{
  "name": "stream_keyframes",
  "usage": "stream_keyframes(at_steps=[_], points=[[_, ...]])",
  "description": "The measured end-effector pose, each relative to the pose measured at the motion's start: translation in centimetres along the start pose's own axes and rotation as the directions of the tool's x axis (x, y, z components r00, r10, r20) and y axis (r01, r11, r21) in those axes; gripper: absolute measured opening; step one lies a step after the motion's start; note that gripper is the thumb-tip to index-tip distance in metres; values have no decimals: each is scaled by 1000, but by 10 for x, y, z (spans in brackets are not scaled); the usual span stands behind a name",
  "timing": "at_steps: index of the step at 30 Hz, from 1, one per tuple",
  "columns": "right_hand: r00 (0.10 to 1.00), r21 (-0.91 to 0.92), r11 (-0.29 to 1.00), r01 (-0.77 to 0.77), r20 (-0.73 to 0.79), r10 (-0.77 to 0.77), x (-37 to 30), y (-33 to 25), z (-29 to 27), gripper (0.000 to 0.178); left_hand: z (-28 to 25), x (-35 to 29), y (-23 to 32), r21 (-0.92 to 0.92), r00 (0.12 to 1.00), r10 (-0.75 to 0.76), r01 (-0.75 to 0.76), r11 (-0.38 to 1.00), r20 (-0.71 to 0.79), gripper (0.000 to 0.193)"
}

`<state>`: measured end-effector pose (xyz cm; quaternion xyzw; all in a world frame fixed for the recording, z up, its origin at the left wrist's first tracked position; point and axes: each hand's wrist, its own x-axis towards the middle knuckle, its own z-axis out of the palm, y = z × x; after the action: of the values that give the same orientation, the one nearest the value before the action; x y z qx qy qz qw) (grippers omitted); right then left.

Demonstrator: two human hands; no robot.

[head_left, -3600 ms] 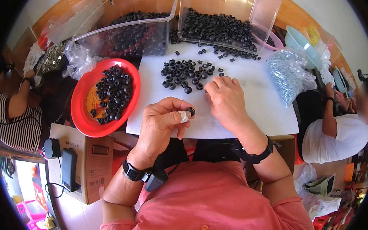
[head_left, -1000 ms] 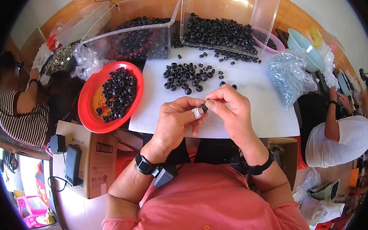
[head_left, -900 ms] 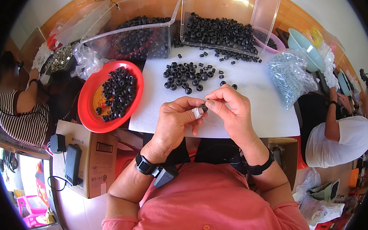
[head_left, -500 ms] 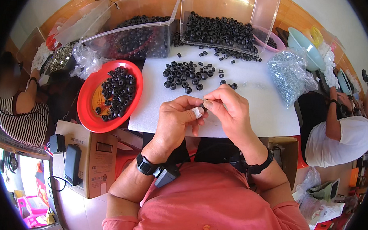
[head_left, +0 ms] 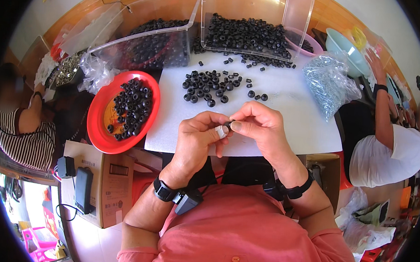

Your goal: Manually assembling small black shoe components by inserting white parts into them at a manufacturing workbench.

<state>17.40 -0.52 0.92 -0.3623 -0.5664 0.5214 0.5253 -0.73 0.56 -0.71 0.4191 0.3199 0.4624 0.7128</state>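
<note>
My left hand (head_left: 194, 136) is closed, its thumb wrapped in white tape. Between its thumb and fingers is a small black round part (head_left: 227, 125), mostly covered. The fingertips of my right hand (head_left: 263, 126) pinch the same part from the other side. Both hands are over the near edge of the white work surface (head_left: 295, 130). Beyond them lies a loose pile of black knob-like parts (head_left: 205, 87), with a few separate black knobs (head_left: 264, 97) to its right. A red oval tray (head_left: 93, 125) on the left holds more of these black pieces.
Two transparent bins (head_left: 189, 26) of small black parts stand at the back, one tipped toward me. A bag of silvery small pieces (head_left: 329, 85) lies at right, near a pale blue basin (head_left: 340, 43). Co-workers (head_left: 384, 149) sit on both sides. A cardboard box (head_left: 107, 187) stands lower left.
My hands keep pinching the black part, with slight finger movement. The co-worker at right has raised an arm toward the basin. The view has shifted slightly.
</note>
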Motion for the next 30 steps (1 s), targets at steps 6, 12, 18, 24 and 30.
stream_keyframes(at_steps=[6,12,18,24,30], points=[[997,-172,982,80,28,-77,1,-3,-2,4,3,-2,2,4,1000,5,-5,1000,4,15],[995,-93,990,103,22,-101,3,3,-1,5,3,0,2,-5,1000,-17,17,1000,-8,14],[1000,-83,996,23,-6,-23,4,2,-2,4,7,-2,2,-12,999,27,-27,1000,-37,14],[998,-170,984,56,-13,-60,2,-2,0,4,6,1,-2,-13,999,29,-30,999,-46,15],[999,-46,999,11,-31,-12,3,3,1,7,6,2,-2,-7,998,25,-25,1000,-52,15]])
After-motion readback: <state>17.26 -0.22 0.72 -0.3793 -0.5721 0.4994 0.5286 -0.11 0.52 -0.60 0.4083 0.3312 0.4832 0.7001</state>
